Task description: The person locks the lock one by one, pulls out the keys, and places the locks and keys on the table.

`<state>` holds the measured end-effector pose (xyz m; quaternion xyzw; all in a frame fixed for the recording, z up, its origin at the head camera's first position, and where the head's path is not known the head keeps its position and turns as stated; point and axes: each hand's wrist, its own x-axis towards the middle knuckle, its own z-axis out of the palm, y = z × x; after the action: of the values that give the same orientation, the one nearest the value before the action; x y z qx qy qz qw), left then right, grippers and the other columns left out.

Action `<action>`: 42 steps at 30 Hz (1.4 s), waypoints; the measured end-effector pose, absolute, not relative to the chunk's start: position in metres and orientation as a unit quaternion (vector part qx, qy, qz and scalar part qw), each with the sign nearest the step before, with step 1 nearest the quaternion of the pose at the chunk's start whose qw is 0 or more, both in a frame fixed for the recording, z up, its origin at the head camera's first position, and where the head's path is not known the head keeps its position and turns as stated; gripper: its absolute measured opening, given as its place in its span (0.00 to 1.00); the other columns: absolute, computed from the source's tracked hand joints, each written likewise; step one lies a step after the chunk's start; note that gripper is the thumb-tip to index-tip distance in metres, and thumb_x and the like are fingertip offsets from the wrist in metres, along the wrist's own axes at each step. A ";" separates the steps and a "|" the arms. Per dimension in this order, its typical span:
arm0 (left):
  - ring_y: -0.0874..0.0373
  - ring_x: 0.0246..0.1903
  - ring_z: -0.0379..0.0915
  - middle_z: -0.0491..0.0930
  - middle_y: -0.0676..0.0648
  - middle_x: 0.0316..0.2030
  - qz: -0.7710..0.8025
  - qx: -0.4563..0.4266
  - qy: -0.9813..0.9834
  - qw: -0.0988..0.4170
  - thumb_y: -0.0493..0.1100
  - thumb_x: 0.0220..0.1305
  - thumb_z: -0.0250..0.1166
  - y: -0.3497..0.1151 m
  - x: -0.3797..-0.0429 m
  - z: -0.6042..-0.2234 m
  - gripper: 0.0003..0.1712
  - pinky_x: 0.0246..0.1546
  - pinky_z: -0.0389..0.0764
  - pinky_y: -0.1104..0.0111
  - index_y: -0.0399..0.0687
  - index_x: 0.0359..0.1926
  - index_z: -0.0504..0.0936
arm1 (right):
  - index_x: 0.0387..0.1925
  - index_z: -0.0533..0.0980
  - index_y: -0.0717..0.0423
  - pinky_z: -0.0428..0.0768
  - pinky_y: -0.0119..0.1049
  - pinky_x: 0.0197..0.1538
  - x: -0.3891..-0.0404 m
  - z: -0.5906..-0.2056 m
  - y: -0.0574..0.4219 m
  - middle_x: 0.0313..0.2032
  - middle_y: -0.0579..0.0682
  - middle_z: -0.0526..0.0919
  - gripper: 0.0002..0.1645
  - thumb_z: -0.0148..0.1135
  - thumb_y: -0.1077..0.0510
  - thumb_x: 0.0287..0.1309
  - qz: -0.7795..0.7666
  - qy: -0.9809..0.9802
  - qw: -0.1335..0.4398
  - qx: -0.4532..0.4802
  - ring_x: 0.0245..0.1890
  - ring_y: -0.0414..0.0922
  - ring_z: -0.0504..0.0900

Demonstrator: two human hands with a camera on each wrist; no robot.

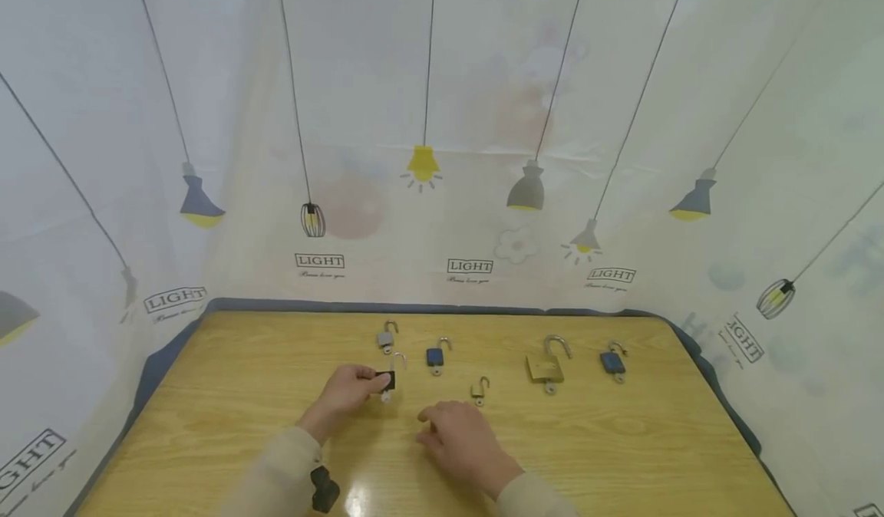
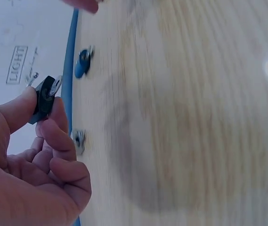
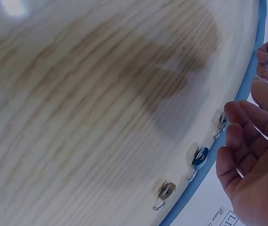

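My left hand (image 1: 352,388) pinches a small black padlock (image 1: 387,380) between thumb and fingers, above the table's left half. Its shackle stands open at the top and a key sticks out of its bottom. In the left wrist view the black padlock (image 2: 44,100) is seen from its key end. My right hand (image 1: 461,439) hovers over the table to the right, its fingers loosely bent and holding nothing. Nearest to it lies a small brass padlock (image 1: 478,391). A silver padlock (image 1: 385,339) and a blue padlock (image 1: 434,357) lie beyond the left hand.
Further right on the wooden table (image 1: 656,440) lie a large brass padlock (image 1: 545,369) and another blue padlock (image 1: 611,362). These padlocks have open shackles and keys in them. A cloth printed with lamps (image 1: 470,218) encloses the back and sides.
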<state>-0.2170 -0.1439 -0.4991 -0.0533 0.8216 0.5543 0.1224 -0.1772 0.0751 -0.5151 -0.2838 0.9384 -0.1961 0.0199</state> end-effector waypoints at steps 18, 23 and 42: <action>0.53 0.36 0.74 0.80 0.46 0.35 0.595 0.038 0.784 0.175 0.49 0.62 0.65 -0.100 -0.194 -0.509 0.18 0.38 0.75 0.60 0.36 0.40 0.77 | 0.51 0.77 0.52 0.79 0.39 0.38 -0.209 -0.492 0.119 0.37 0.44 0.82 0.15 0.60 0.60 0.62 -0.268 0.936 -0.024 -0.225 0.35 0.40 0.77; 0.55 0.36 0.74 0.80 0.46 0.34 0.600 0.058 0.778 0.175 0.48 0.61 0.66 -0.094 -0.191 -0.510 0.18 0.40 0.76 0.59 0.36 0.41 0.78 | 0.53 0.77 0.53 0.78 0.40 0.41 -0.214 -0.491 0.124 0.40 0.45 0.82 0.17 0.58 0.63 0.63 -0.355 0.908 0.015 -0.221 0.38 0.40 0.76; 0.53 0.39 0.74 0.81 0.47 0.34 0.609 0.079 0.764 0.197 0.50 0.62 0.64 -0.088 -0.186 -0.507 0.18 0.43 0.74 0.58 0.39 0.41 0.78 | 0.47 0.79 0.49 0.77 0.40 0.44 -0.214 -0.483 0.124 0.46 0.50 0.83 0.11 0.54 0.57 0.67 -0.488 0.832 0.109 -0.239 0.43 0.44 0.78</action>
<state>-0.1859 -0.0880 -0.5074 0.0788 0.7642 0.6090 0.1973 -0.2143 0.1240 -0.4831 -0.2392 0.8321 -0.4883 0.1088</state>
